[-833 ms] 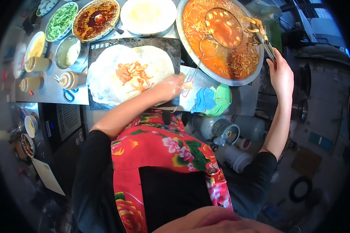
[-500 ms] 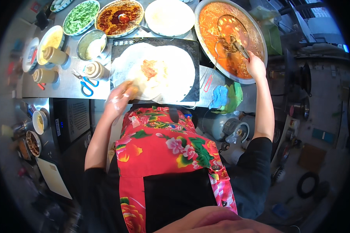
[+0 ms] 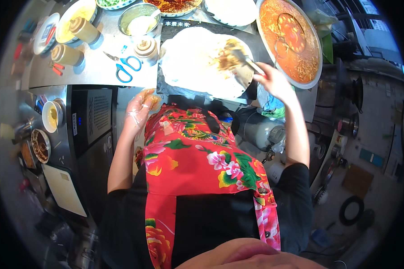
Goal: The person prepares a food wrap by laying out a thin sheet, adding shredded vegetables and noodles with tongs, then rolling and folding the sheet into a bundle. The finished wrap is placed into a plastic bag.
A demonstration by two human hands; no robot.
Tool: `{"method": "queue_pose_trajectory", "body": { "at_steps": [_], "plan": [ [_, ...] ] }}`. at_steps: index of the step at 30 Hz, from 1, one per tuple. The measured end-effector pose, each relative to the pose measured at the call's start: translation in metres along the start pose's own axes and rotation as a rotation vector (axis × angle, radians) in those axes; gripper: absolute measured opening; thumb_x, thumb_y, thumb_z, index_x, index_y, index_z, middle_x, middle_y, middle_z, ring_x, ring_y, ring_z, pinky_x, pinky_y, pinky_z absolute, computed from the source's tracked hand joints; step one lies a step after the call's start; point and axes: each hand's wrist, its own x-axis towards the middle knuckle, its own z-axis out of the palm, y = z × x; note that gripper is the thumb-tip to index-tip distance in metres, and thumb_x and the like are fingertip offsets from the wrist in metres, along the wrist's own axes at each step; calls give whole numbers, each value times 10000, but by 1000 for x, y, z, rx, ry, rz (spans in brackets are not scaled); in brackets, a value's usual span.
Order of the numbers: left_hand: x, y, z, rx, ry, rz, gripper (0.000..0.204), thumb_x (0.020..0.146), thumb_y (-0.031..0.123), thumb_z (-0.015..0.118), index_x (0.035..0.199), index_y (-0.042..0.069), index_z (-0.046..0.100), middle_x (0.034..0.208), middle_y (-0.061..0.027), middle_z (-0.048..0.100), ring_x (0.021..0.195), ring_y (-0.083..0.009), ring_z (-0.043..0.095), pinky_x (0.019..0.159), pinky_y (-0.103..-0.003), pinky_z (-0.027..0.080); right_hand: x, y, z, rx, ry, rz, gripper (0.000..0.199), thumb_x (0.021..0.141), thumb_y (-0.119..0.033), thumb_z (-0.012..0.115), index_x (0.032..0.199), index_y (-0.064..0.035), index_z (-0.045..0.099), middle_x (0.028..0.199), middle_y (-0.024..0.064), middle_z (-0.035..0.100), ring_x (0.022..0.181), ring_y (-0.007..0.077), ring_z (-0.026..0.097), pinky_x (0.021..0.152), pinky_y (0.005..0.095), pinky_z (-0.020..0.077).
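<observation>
Uneven-edged white wrap [image 3: 188, 58] topped with brown shreds [image 3: 223, 59], right hand [image 3: 275, 83] gripping tongs [image 3: 255, 67], left hand [image 3: 138, 110] clutching golden piece [image 3: 155, 102]

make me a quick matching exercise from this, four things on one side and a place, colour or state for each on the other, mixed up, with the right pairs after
Things
1. apron
2. scissors
3. tongs
4. large round basin

Descriptions
A. gripped by the right hand, over the white sheet
B. filled with orange-red food, right of the black slab
C. red with a flower pattern
D. lying on the metal table, left of the slab

Right pairs: 1-C, 2-D, 3-A, 4-B
</observation>
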Motion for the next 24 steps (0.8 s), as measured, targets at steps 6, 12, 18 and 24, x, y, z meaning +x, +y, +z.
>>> {"method": "queue_pose_trajectory", "body": {
  "at_steps": [6,12,18,24],
  "plan": [
    [0,-2,-11,-24,47,24,340,1023,122,537,1338,-7,543,1171,-98,633,1030,-169,647,920,-333,537,30,-40,8,-334,-58,-176,519,891,-346,675,1305,-70,527,1030,236,653,993,381,650,858,448,508],
    [-23,-11,7,-148,245,-110,335,1024,141,547,1325,-6,538,1092,-115,662,953,-189,669,859,-339,560,86,-37,-108,-699,-18,-287,447,818,-294,729,1198,-94,607,996,163,691,956,323,685,846,431,545],
    [-34,-5,32,-162,272,-92,328,1016,102,539,1326,-4,542,1166,-99,651,1022,-161,643,914,-319,519,236,22,-62,-724,196,-514,483,857,-235,688,1277,-69,517,943,215,682,933,355,680,814,441,552],
    [-54,1,43,-200,448,-279,310,1000,112,562,1288,-1,566,1049,-69,666,935,-146,642,876,-310,519,261,42,-34,-543,245,-463,491,872,-244,679,1293,-63,501,958,221,676,931,369,674,818,446,547]
  ]
}}
